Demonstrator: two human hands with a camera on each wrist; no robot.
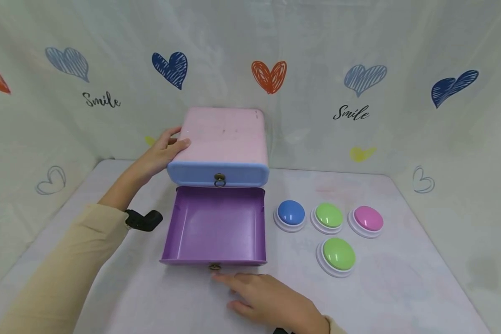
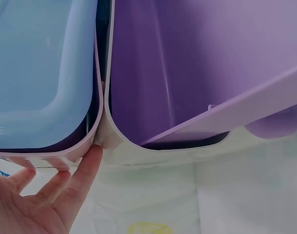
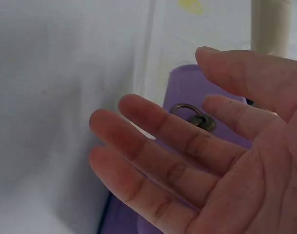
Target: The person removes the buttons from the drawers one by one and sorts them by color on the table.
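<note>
"Four buttons (image 1: 330,215), we noted, dotted the pale tabletop (image 1: 409,283). Around it?"

"White hangings (image 1: 309,28) printed with hearts (image 1: 269,77). We saw the left hand (image 1: 160,153), fingers spread, touching the pink-topped box (image 1: 225,139); the right hand (image 1: 271,297), fingers straight and parted, was near the knob (image 1: 215,267) of the purple drawer (image 1: 217,227), pulled out below the blue front (image 1: 192,174)."

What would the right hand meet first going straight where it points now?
The right hand would probably meet the front of the purple drawer, near its ring pull; depth is unclear, so it could slip past.
</note>
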